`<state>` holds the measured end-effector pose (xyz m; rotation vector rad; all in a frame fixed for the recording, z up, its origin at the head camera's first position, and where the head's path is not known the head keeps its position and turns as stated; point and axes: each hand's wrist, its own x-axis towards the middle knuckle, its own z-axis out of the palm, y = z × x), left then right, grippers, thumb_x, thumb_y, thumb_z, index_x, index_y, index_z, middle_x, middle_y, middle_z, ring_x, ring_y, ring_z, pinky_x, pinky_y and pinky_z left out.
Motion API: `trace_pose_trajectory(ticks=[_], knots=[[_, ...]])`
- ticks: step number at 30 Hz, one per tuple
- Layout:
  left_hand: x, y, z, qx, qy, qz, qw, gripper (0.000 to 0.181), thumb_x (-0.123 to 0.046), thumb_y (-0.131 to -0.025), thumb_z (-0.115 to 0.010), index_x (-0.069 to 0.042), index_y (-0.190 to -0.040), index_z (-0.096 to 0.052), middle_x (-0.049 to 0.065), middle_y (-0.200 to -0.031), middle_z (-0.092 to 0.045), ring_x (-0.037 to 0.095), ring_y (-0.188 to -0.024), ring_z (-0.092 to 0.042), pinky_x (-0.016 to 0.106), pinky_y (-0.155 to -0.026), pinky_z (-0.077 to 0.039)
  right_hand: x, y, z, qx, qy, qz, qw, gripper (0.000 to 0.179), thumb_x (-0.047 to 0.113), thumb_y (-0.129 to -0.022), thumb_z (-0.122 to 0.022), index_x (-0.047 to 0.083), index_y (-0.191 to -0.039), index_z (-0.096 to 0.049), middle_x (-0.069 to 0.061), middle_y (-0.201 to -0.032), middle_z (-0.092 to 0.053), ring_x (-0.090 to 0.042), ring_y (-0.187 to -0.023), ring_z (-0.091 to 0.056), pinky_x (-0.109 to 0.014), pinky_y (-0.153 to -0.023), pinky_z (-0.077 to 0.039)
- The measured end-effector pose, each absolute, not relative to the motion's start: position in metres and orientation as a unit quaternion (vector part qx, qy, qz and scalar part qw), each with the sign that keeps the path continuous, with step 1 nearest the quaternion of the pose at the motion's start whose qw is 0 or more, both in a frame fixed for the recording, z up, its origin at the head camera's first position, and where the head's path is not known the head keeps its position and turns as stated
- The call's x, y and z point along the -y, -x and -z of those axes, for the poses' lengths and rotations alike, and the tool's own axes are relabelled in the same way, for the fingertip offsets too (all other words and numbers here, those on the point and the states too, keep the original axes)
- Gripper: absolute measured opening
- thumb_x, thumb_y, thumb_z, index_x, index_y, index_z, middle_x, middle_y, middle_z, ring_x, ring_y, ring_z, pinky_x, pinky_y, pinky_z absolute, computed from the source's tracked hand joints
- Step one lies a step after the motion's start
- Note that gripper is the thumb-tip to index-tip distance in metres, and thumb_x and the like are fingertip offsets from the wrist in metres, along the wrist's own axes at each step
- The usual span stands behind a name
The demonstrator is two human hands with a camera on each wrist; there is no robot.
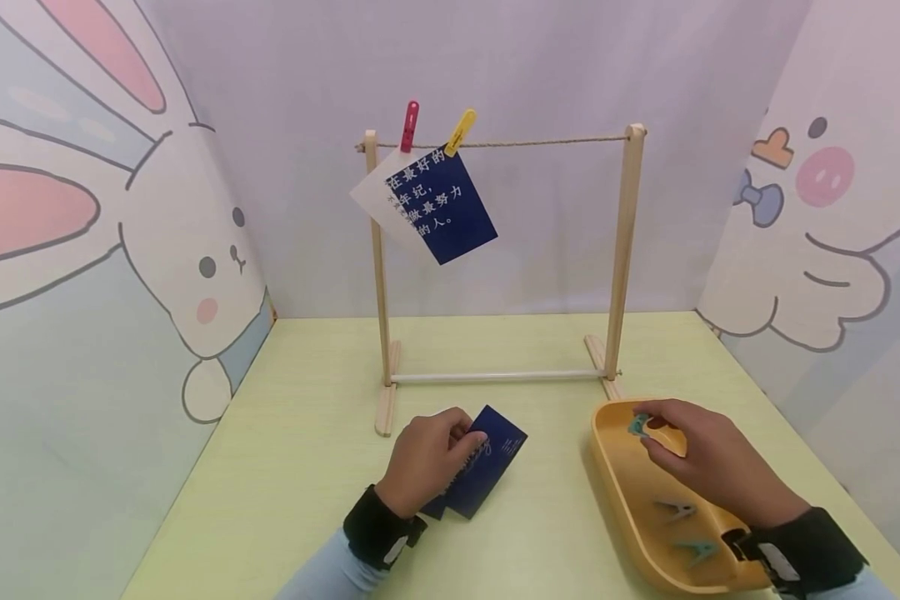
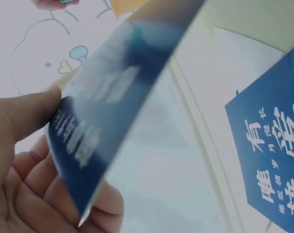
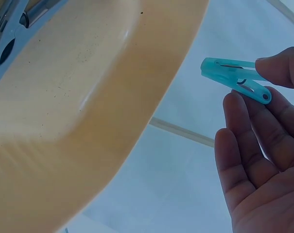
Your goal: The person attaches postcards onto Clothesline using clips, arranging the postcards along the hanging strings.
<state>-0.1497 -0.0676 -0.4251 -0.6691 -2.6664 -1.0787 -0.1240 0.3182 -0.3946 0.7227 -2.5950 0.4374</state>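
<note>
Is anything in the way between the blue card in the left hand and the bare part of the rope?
No, nothing visible: the left hand could probably lift the blue card to the rope over the low white rod; the hung cards sit toward the rope's left end.

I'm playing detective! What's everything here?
rack: one, pale wood, back
string: one, tan, rack's top
hanging cards: two, white, blue, string
pegs on string: two, red, yellow
lower cards: at least two, blue, at left hand
tray: one, yellow, right
pegs in tray: two, grey, green
held peg: one, green, right hand
table: one, greenish, below
wall: one, lilac, back
cartoons: two, mostly white, sides
wristbands: two, black, wrists
sleeves: two, blue, arms
hands: two, bare, front
</note>
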Motion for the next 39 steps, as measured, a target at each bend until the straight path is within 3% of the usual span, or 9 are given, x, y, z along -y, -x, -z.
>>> trace_pose_trajectory(ticks=[8, 15, 23, 31, 39], knots=[[0.067, 0.151, 0.425, 0.901, 0.248, 0.344, 0.098, 0.019, -0.035, -0.102, -0.066, -0.024, -0.086, -0.065, -0.013, -0.064, -0.045, 0.001, -0.056, -0.043, 0.019, -0.052, -0.032, -0.319, 0.125, 0.396, 0.93, -0.26, -0.158, 0.206, 0.049, 0.011, -0.08, -0.086, 0.019, -0.125, -0.068, 0.011, -0.109, -0.072, -0.011, -0.092, -0.07, -0.018, -0.077, -0.054], [0.065, 0.149, 0.429, 0.906, 0.254, 0.325, 0.091, 0.02, -0.029, -0.106, -0.06, -0.02, -0.111, -0.077, -0.01, -0.091, -0.074, 0.0, -0.077, -0.063, 0.022, -0.069, -0.053, -0.319, 0.126, 0.395, 0.925, -0.271, -0.165, 0.209, 0.048, 0.009, -0.079, -0.087, 0.018, -0.122, -0.067, 0.01, -0.113, -0.069, -0.011, -0.091, -0.068, -0.006, -0.082, -0.046], [0.063, 0.147, 0.435, 0.913, 0.229, 0.332, 0.063, 0.031, -0.014, -0.104, -0.052, -0.014, -0.127, -0.073, -0.002, -0.114, -0.076, 0.007, -0.095, -0.069, 0.03, -0.085, -0.059, -0.319, 0.128, 0.396, 0.913, -0.288, -0.169, 0.233, 0.05, 0.005, -0.074, -0.089, 0.017, -0.118, -0.068, 0.008, -0.112, -0.066, -0.008, -0.089, -0.065, -0.008, -0.076, -0.046], [0.064, 0.148, 0.438, 0.899, 0.251, 0.353, 0.065, 0.035, -0.003, -0.094, -0.062, -0.012, -0.127, -0.071, 0.0, -0.115, -0.074, 0.008, -0.1, -0.069, 0.028, -0.085, -0.058, -0.321, 0.129, 0.398, 0.914, -0.286, -0.169, 0.232, 0.05, 0.006, -0.075, -0.088, 0.019, -0.118, -0.068, 0.009, -0.112, -0.066, -0.007, -0.089, -0.063, -0.008, -0.075, -0.045], [0.066, 0.145, 0.433, 0.894, 0.247, 0.367, 0.07, 0.022, -0.016, -0.096, -0.075, -0.014, -0.118, -0.075, -0.003, -0.105, -0.076, 0.004, -0.091, -0.067, 0.027, -0.082, -0.058, -0.32, 0.129, 0.398, 0.917, -0.279, -0.167, 0.229, 0.05, 0.007, -0.075, -0.088, 0.015, -0.12, -0.068, 0.009, -0.11, -0.067, -0.007, -0.09, -0.063, -0.007, -0.079, -0.045]])
